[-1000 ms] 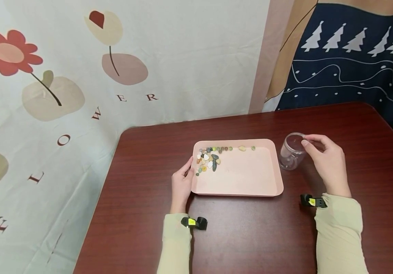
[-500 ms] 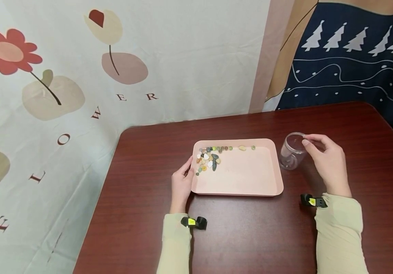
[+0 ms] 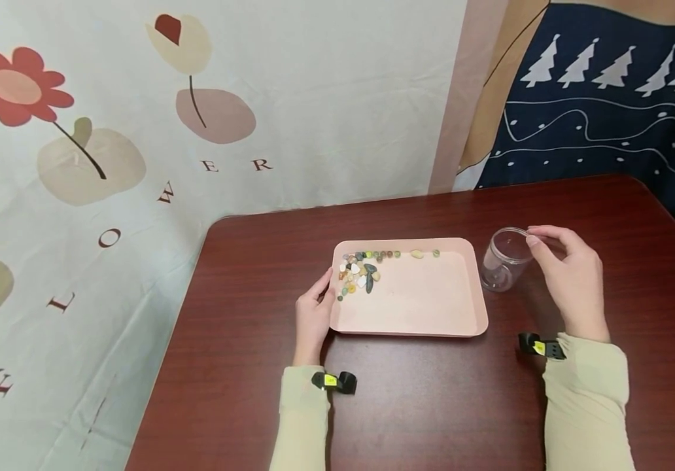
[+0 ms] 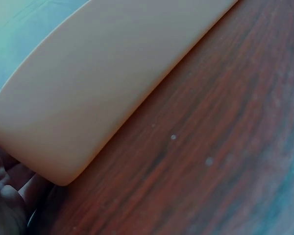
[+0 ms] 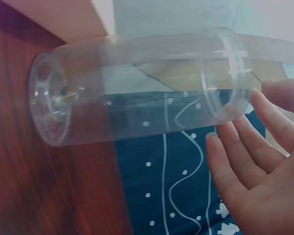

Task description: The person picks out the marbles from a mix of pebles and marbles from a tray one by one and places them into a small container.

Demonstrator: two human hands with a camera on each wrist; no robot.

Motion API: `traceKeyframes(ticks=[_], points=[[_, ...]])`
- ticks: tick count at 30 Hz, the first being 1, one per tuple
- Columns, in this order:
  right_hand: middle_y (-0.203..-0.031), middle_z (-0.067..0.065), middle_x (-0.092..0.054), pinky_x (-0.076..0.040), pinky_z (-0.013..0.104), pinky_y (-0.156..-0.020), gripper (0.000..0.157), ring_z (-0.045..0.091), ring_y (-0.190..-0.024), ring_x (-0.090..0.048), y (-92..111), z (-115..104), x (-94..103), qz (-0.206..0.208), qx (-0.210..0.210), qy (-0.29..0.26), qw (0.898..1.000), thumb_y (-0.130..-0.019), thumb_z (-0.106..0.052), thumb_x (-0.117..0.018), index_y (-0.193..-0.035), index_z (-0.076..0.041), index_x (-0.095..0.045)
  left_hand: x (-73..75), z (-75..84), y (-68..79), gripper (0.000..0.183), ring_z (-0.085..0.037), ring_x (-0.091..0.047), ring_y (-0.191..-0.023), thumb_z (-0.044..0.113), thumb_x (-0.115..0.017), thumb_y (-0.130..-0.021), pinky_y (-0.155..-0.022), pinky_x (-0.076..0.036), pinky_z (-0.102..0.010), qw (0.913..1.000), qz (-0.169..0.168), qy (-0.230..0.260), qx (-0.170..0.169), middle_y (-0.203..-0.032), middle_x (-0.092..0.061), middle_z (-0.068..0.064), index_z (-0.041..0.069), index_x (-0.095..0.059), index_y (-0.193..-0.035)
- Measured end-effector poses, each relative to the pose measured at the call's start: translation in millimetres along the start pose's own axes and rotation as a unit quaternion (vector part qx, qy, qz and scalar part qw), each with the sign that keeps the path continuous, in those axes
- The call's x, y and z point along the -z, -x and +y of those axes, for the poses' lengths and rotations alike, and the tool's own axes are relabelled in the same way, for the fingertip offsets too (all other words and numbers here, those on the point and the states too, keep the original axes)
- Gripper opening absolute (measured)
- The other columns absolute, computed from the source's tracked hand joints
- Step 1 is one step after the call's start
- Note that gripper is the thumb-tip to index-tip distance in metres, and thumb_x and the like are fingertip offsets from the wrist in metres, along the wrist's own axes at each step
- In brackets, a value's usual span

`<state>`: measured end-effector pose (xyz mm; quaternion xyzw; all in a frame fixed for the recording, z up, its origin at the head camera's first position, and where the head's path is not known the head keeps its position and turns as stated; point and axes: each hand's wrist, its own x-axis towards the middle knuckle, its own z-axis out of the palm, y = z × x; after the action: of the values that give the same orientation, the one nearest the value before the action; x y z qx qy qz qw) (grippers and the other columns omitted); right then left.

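Note:
A pink tray [image 3: 420,301] lies on the table, with several pebbles [image 3: 361,278] gathered at its left end and a row of small ones along the far wall. My left hand [image 3: 312,320] holds the tray's left edge; in the left wrist view its fingers [image 4: 12,196] are partly hidden by the tray corner. Right of the tray stands a clear plastic jar [image 3: 502,261] without a lid. My right hand [image 3: 575,281] pinches the jar's rim with thumb and fingertips. The right wrist view shows a small greenish-brown spot [image 5: 67,95] at the jar's bottom, too unclear to name.
The dark red wooden table [image 3: 420,405] meets a pale flower-printed cloth [image 3: 343,118] behind and on the left. A navy cloth with white trees [image 3: 608,124] hangs at the back right. Each wrist wears a black strap.
My right hand has shifted slightly to the right, and the jar's rim with it. The left hand, tray and pebbles look the same.

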<state>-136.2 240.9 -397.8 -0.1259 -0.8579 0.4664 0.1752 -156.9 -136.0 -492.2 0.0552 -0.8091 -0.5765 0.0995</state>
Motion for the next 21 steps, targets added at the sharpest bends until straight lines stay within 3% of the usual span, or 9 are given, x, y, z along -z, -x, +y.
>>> traceKeyframes(ticks=[11, 21], points=[[-0.103, -0.006, -0.062, -0.038, 0.013, -0.066, 0.027, 0.000, -0.084, -0.055, 10, -21, 6.6, 0.055, 0.009, -0.045, 0.997, -0.084, -0.031, -0.060, -0.109, -0.023, -0.065, -0.8, -1.8, -2.6, 0.036, -0.003, -0.050, -0.108, 0.011, -0.057, -0.085, -0.085, -0.044, -0.027, 0.9998, 0.006, -0.004, -0.017, -0.117, -0.057, 0.010, 0.027, -0.060, -0.117], [-0.094, -0.004, -0.065, -0.040, 0.013, -0.063, 0.024, 0.001, -0.084, -0.057, 20, -39, -4.3, 0.019, 0.072, -0.041, 0.996, -0.085, -0.028, -0.059, -0.108, -0.019, -0.064, 0.4, -1.2, -0.5, 0.036, -0.004, -0.050, -0.108, 0.010, -0.057, -0.085, -0.085, -0.044, -0.027, 0.9999, 0.000, 0.012, -0.008, -0.118, -0.056, 0.010, 0.024, -0.060, -0.118]])
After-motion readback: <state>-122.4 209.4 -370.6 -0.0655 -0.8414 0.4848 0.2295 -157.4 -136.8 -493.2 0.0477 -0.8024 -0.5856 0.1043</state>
